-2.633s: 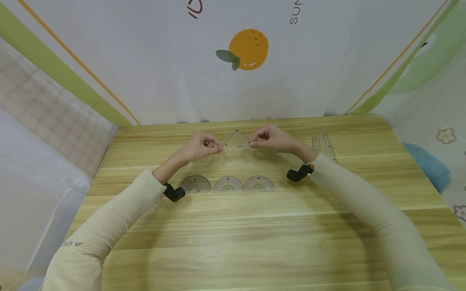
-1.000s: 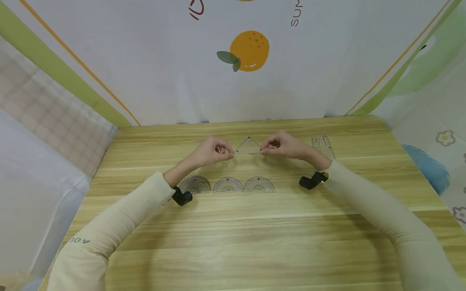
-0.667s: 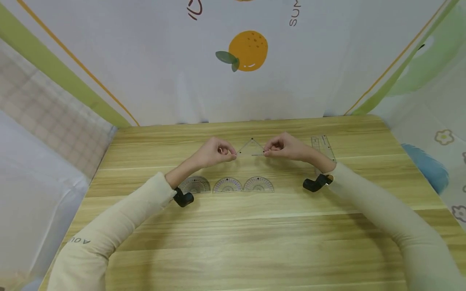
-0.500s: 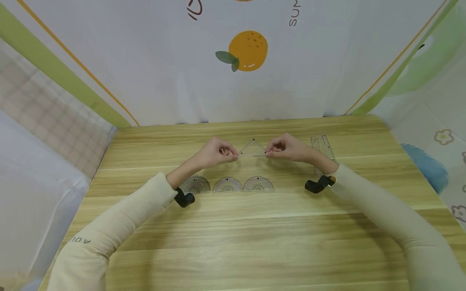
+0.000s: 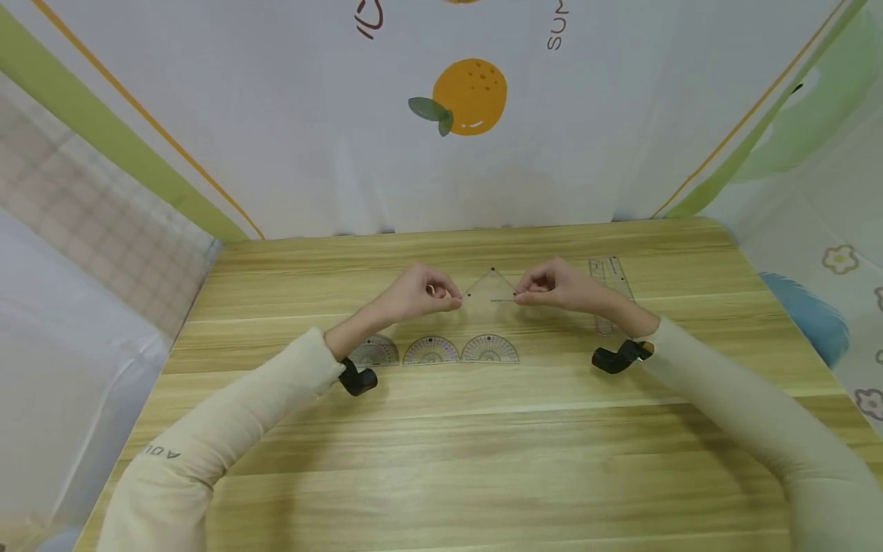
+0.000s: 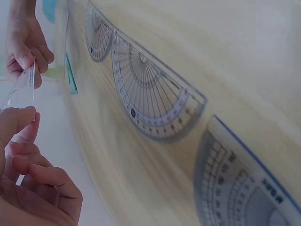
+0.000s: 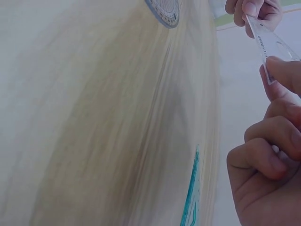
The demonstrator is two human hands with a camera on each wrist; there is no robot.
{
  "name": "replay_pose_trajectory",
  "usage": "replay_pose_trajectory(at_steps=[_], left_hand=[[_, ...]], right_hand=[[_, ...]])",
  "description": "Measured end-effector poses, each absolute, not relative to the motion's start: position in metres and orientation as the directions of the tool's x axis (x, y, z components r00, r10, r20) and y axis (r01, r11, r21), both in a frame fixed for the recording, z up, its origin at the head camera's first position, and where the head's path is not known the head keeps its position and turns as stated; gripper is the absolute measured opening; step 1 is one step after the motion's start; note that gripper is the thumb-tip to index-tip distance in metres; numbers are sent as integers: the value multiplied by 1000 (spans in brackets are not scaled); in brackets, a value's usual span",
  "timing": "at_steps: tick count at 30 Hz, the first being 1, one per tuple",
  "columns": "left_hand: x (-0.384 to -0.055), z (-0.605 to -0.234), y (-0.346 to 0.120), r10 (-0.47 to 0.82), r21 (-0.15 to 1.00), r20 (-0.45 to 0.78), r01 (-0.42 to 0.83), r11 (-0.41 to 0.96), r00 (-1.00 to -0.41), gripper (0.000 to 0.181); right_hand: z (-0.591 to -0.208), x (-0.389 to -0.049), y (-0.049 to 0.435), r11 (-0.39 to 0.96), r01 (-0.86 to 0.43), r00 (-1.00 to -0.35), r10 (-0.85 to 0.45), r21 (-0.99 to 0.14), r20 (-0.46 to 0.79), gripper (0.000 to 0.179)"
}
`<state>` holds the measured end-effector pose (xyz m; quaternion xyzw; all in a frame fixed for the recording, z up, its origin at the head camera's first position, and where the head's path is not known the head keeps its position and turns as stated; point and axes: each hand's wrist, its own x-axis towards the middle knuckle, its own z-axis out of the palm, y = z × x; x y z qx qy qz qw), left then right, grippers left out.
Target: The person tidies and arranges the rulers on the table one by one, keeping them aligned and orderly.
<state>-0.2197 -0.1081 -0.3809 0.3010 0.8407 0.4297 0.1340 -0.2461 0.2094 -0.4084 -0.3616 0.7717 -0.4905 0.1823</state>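
A clear triangular set square (image 5: 493, 287) is held up between both hands, its apex pointing away from me. My left hand (image 5: 429, 291) pinches its left corner between thumb and forefinger. At the opposite corner, the thumb and forefinger of my right hand (image 5: 557, 287) pinch it. The right wrist view shows dark lettering along the edge of the set square (image 7: 269, 47). On the table nearer to me, three clear protractors lie in a row: the left one (image 5: 375, 351), partly behind my left wrist, the middle one (image 5: 431, 352) and the right one (image 5: 490, 350).
Clear straight-edged drawing tools (image 5: 614, 274) lie beyond my right forearm, partly covered by it. The right wrist view has a teal-edged clear piece (image 7: 192, 193) on the wooden table (image 5: 441, 460). A white printed cloth (image 5: 310, 138) hangs behind the table's far edge.
Both hands have carried the set square to the right and a little towards me, pinching it throughout. The protractors have stayed in place.
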Motion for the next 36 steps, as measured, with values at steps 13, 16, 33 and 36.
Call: replay_pose_trajectory(at_steps=[13, 16, 33, 36], left_hand=[[-214, -380, -94, 649, 807, 37, 406, 429, -760, 7], [-214, -381, -91, 649, 802, 33, 408, 436, -760, 7], [-211, -386, -75, 672, 810, 25, 409, 421, -740, 6], [-210, -387, -72, 675, 799, 22, 419, 432, -738, 6]], right_hand=[[-402, -237, 227, 290, -378, -684, -728, -879, 54, 13], [-400, -236, 230, 283, -363, -672, -740, -888, 39, 13], [-399, -229, 241, 318, -368, -632, -775, -874, -16, 11], [-400, -228, 243, 344, -374, -628, -777, -861, -37, 10]])
